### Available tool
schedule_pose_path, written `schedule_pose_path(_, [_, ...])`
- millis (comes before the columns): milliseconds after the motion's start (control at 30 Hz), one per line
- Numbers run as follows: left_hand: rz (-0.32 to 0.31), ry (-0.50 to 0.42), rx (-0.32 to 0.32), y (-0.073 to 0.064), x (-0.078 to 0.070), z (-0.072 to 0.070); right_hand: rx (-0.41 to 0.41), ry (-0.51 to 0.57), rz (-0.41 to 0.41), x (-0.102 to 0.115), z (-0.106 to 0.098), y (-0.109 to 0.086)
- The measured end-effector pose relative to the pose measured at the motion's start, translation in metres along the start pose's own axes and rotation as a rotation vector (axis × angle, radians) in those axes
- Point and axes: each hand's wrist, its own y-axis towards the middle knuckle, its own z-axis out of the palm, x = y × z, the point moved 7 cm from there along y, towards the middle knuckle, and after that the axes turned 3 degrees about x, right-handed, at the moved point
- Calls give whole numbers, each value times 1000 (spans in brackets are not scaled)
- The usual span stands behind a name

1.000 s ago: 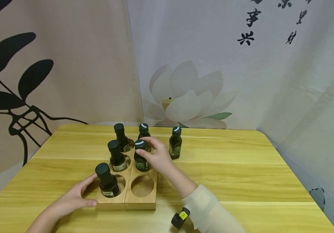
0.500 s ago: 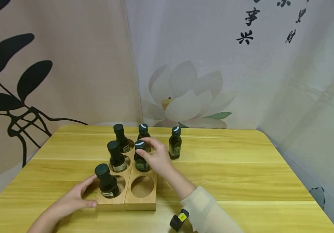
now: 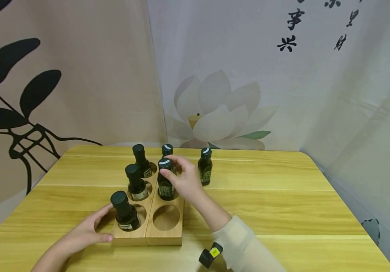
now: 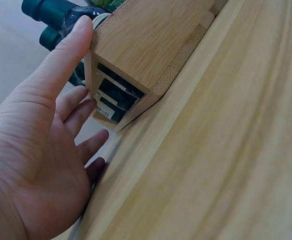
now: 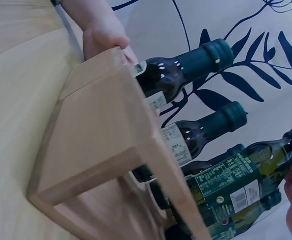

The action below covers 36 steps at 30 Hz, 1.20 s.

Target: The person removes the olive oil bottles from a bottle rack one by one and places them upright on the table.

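Note:
In the head view my right hand [image 3: 186, 179] pinches the neck of a dark green glass bottle [image 3: 166, 187] between thumb and fingers. That bottle stands upright in the middle hole of the right half of a two-row wooden bottle rack [image 3: 164, 240]; its printed label [image 5: 228, 182] shows in the right wrist view. My left hand [image 3: 87, 232] rests at the rack's near left corner, thumb and fingers spread. In the left wrist view the thumb [image 4: 68, 52] touches the rack's edge, with the other fingers loosely bent beside it.
Three taller dark bottles, including the nearest bottle [image 3: 125, 211], lean in the rack's left row. A short bottle [image 3: 167, 150] stands behind the held one, partly hidden. Another short bottle [image 3: 205, 168] is on the table [image 3: 266, 204] to the right. A curtain [image 3: 113, 75] hangs behind.
The bottle in my right hand has risen slightly within its hole, and the hand has moved up with it. My left hand and the rack have stayed in place.

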Motion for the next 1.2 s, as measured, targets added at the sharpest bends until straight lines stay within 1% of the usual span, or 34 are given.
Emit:
schedule_pose_path(167, [-7,-1,2,0,2,0,8,-10,-61,15,-6,3])
schedule_pose_path(300, [-15,-3,2,0,2,0,16,-17,-79,26,-12,5])
schedule_pose_path(400, [-6,-7,3,0,1,1,15,-36,-90,33,-18,6])
schedule_pose_path(467, [-11,-4,0,0,0,1,13,-37,-99,37,-22,7])
schedule_pose_path(533, [0,-5,1,0,0,1,11,-26,-109,41,-27,8])
schedule_pose_path(667, [-1,2,-2,0,1,1,3,11,-140,48,-36,11])
schedule_pose_path(767, [-1,8,-6,0,1,0,-6,18,-165,53,-45,12])
schedule_pose_path(867, [1,10,-4,0,0,0,-11,19,-172,55,-54,13])
schedule_pose_path(967, [-11,8,-5,0,0,0,-13,28,-163,57,-64,13])
schedule_pose_path(1133, [-4,14,-6,0,0,0,-26,41,-145,57,-82,13])
schedule_pose_path(1200, [1,16,-7,0,1,-1,-32,38,-151,57,-90,13])
